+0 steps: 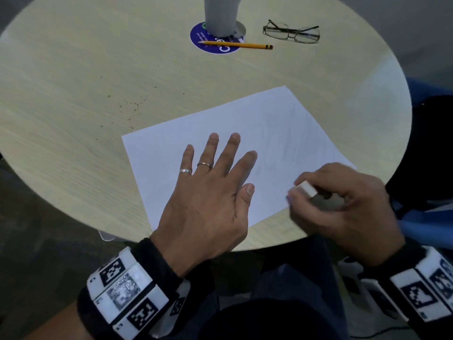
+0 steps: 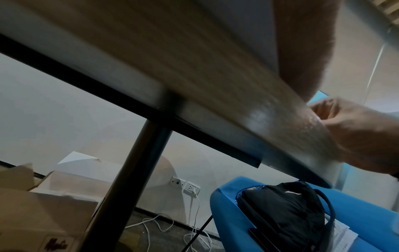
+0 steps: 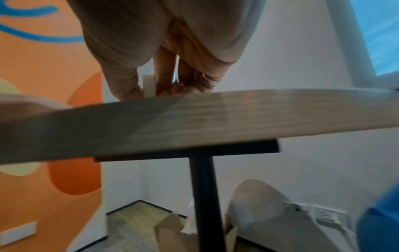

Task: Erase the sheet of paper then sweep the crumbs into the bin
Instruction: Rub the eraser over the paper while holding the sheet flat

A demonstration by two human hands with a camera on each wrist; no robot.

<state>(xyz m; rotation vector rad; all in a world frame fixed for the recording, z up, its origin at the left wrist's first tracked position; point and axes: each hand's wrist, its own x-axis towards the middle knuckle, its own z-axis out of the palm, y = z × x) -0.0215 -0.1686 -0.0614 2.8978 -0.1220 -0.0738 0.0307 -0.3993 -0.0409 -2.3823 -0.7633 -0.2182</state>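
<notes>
Tabletop (image 1: 73,82), round and wood-grained, carries every item; the person works at its near edge, which keeps both forearms off the surface and the wrists free to move.

Sheet of paper (image 1: 171,148) lies skewed near that near edge, one corner toward the centre of the table, its right corner under the working hand. Faint grey pencil traces show on its right half, so erasing is judged still in progress there.

Left hand (image 1: 208,187) lies flat on the sheet, fingers straight and spread, grasping nothing. The placement serves as a clamp: downward pressure beside the rubbed zone should stop the sheet sliding or buckling under the stroke.

Right hand (image 1: 343,204) pinches the eraser (image 1: 305,188) between thumb and fingertips near the sheet's right corner; the right wrist view shows the white block held on edge, close to the surface. A short grip low on the block favours firm, controlled strokes.

Glasses (image 1: 291,33) and pencil (image 1: 236,44) sit toward the far edge, well apart from the sheet and out of the stroke path; the pencil lies across a round blue sticker (image 1: 196,39) beside a grey cylinder (image 1: 220,15).

Crumbs (image 1: 127,104), small dark specks, lie scattered on the bare wood off the sheet's far left side. No bin can be identified with certainty.
</notes>
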